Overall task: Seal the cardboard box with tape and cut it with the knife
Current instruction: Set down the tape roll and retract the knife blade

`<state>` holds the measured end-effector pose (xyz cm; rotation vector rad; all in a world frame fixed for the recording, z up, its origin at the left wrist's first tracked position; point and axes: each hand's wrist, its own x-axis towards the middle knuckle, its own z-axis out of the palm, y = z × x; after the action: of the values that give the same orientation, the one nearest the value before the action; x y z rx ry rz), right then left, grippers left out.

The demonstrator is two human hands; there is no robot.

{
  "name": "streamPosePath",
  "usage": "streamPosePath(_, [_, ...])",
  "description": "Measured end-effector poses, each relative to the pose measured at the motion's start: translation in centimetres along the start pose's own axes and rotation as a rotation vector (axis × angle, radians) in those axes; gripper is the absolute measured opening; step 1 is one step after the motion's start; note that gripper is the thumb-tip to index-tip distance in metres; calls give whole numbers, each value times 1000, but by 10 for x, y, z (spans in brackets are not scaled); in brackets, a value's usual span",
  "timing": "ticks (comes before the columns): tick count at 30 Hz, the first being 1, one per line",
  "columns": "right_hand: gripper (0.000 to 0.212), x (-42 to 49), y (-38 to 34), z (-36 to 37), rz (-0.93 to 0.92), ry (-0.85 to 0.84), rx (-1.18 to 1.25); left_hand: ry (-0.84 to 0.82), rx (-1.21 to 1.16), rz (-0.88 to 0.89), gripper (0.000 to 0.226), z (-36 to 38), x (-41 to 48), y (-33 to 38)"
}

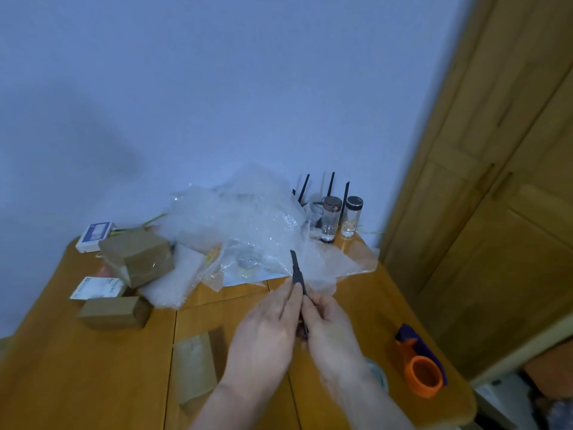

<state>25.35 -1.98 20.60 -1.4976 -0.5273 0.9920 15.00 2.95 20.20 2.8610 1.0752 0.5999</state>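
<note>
Both my hands meet above the middle of the wooden table [77, 367] around a slim dark knife [297, 270]. My left hand [263, 339] pinches the handle from the left and my right hand [328, 330] grips its lower part. The knife's tip points up and away from me. A small cardboard box [195, 367] lies on the table just left of my left forearm. An orange and purple tape dispenser [423, 367] sits at the right, near the table edge.
Two brown taped boxes [136, 256] [114, 311] and white cartons [96, 234] sit at the left. A heap of bubble wrap [248, 225] fills the back. Two glass bottles [330, 221] and a router stand behind it. A wooden door [496, 181] is on the right.
</note>
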Motion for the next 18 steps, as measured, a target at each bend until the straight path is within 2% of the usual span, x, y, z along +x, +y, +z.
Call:
streamPosePath(8, [13, -9, -17, 13, -66, -54, -81, 33, 41, 46, 60, -19, -8, -13])
streamPosePath(14, [35, -14, -12, 19, -56, -146, -118, 45, 85, 24, 62, -23, -15, -20])
streamPosePath(18, [38, -15, -8, 21, -63, -160, -115, 42, 63, 0, 61, -19, -19, -24])
